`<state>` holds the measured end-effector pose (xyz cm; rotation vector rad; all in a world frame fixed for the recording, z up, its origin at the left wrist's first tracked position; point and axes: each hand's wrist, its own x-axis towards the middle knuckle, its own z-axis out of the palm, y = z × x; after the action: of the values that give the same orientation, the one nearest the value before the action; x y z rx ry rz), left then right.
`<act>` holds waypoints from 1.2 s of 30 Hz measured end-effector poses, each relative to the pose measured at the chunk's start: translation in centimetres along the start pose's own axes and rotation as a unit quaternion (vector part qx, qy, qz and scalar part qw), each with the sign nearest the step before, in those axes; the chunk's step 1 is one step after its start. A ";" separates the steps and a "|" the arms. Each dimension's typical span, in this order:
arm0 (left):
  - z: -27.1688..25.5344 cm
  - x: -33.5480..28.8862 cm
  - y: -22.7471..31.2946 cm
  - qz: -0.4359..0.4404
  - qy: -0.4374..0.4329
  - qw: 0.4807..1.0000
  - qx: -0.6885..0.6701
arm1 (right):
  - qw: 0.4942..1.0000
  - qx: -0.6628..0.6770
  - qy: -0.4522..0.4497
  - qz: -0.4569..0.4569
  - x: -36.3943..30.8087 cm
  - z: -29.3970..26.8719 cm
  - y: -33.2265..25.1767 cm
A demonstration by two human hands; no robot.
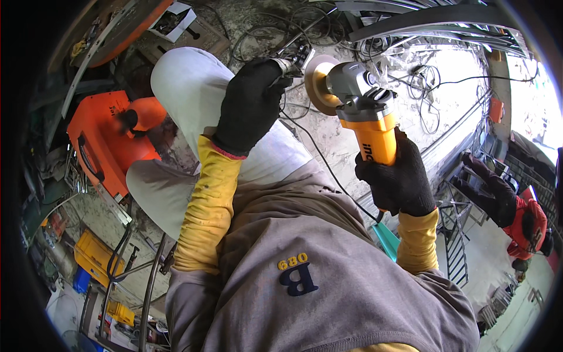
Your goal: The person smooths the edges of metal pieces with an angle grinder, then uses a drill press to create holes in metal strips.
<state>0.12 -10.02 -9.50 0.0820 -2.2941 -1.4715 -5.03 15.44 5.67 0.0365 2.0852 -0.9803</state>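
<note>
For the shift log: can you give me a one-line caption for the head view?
Black-gloved right hand grips a yellow angle grinder, while the left hand holds a metal tool at its disc.

we see a black printed label on the yellow grinder body, and a white paper sheet lying top left.

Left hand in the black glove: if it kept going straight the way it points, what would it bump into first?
Most likely the grinder's round disc. The left hand points up and to the right, holding a small metal tool whose tip sits right beside the disc. Depth is hard to judge, so it might pass just behind it.
</note>
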 end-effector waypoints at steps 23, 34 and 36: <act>0.0 0.1 0.2 0.010 -0.011 0.999 0.035 | 0.999 -0.029 -0.010 -0.016 0.7 0.2 0.8; 0.2 0.2 0.0 0.008 -0.002 1.000 0.027 | 0.999 0.021 0.026 -0.013 -0.4 -0.2 0.9; 0.2 0.2 0.1 0.005 -0.004 0.999 0.033 | 1.000 0.020 0.018 -0.014 -0.4 0.0 0.5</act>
<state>-0.13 -9.91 -9.43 0.0837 -2.3469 -1.3932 -4.60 15.92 5.65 0.0459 2.1042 -1.0440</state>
